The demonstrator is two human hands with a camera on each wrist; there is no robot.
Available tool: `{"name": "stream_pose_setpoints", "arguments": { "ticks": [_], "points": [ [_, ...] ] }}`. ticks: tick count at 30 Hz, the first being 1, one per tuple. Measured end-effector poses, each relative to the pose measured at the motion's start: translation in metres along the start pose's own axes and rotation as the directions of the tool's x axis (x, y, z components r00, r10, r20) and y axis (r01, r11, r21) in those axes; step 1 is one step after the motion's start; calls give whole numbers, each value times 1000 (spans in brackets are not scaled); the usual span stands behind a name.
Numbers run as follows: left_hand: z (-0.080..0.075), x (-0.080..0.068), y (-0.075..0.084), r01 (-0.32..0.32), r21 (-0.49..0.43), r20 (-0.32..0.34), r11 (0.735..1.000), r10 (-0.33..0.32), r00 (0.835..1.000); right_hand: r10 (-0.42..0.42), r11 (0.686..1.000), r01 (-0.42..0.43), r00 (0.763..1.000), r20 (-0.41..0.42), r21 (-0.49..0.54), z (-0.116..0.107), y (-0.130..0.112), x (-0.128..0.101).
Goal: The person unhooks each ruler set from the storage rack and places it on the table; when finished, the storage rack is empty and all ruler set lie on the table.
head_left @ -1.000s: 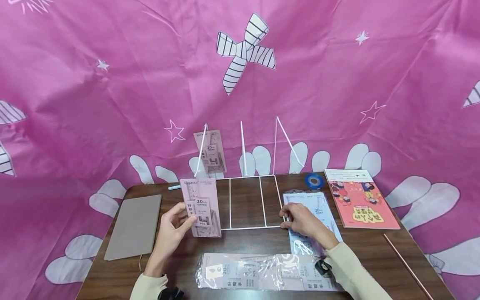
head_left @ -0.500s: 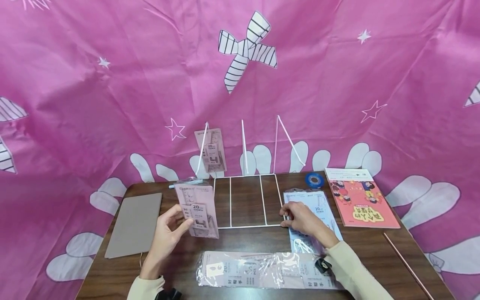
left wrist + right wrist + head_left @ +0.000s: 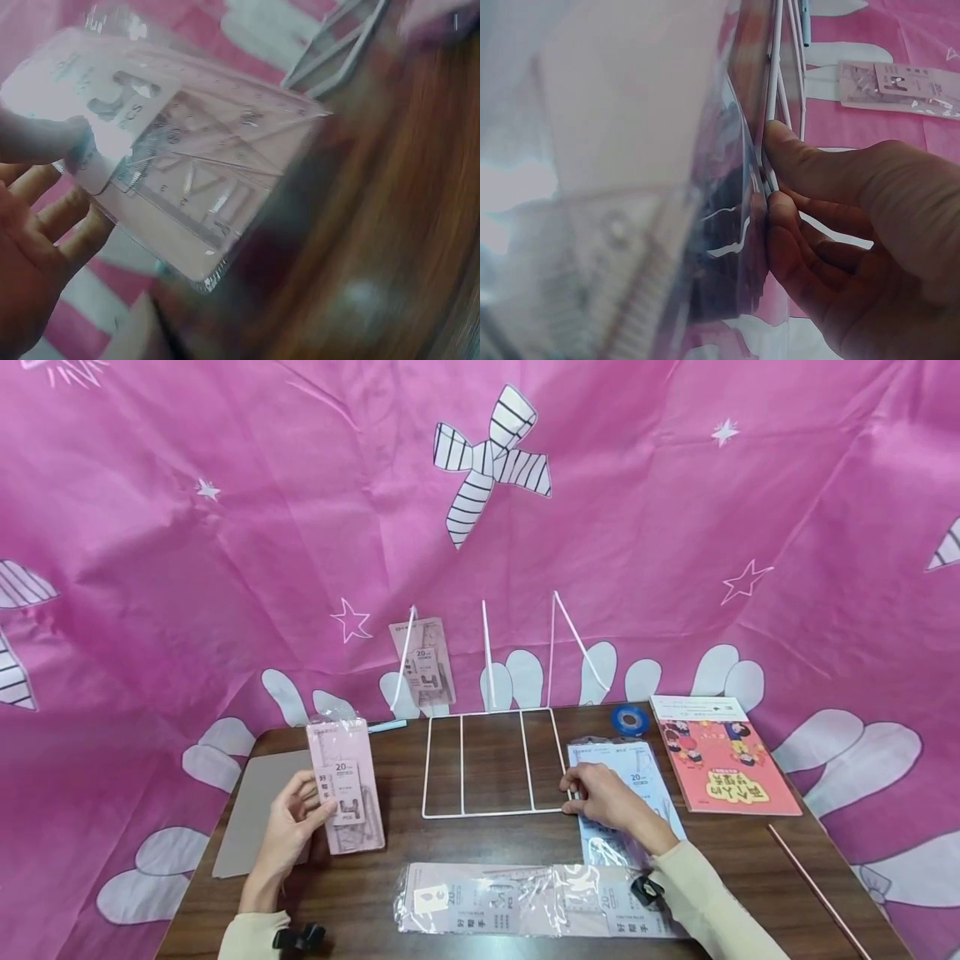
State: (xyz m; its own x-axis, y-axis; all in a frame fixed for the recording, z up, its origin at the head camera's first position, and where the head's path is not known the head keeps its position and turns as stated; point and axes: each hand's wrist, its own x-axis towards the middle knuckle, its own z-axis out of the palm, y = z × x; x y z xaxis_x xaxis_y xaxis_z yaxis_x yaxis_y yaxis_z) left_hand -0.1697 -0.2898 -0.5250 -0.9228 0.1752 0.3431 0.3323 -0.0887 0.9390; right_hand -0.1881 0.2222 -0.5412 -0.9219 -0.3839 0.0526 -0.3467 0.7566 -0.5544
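My left hand (image 3: 288, 818) pinches a pink packaged ruler set (image 3: 347, 789) by its left side, held upright above the table's left part. In the left wrist view, the thumb lies across the clear plastic of the ruler set (image 3: 217, 150). A white wire rack (image 3: 461, 768) stands mid-table with arms rising at its back. Its right front corner is pinched by my right hand (image 3: 609, 802); the right wrist view shows thumb and fingertips on the wire. Another pink ruler set (image 3: 427, 664) hangs at the rack's back left arm.
Beneath my right forearm lies a blue ruler set (image 3: 637, 768). Pink ruler sets (image 3: 480, 902) lie along the front. A grey notebook (image 3: 258, 802) is partly behind my left hand. Blue tape (image 3: 630, 720), a red book (image 3: 727, 768) and a thin rod (image 3: 817, 889) are at right.
My left hand has carried the pink ruler set leftward, away from the rack's left side, to in front of the notebook. The right hand stays at the rack's corner.
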Motion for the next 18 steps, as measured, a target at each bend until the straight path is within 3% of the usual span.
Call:
{"name": "stream_pose_setpoints", "arguments": {
  "ticks": [7, 18],
  "points": [
    [-35, -8, -14, 91, -8, 43, 996, -91, 995, -20, 1000, 20, 1000, -8, 1, 0, 0, -1],
    [-56, -1, -29, 191, 42, 59, 981, -193, 979, -10, 1000, 10, 1000, -1, 3, 1, 2, 0]
  ]
}}
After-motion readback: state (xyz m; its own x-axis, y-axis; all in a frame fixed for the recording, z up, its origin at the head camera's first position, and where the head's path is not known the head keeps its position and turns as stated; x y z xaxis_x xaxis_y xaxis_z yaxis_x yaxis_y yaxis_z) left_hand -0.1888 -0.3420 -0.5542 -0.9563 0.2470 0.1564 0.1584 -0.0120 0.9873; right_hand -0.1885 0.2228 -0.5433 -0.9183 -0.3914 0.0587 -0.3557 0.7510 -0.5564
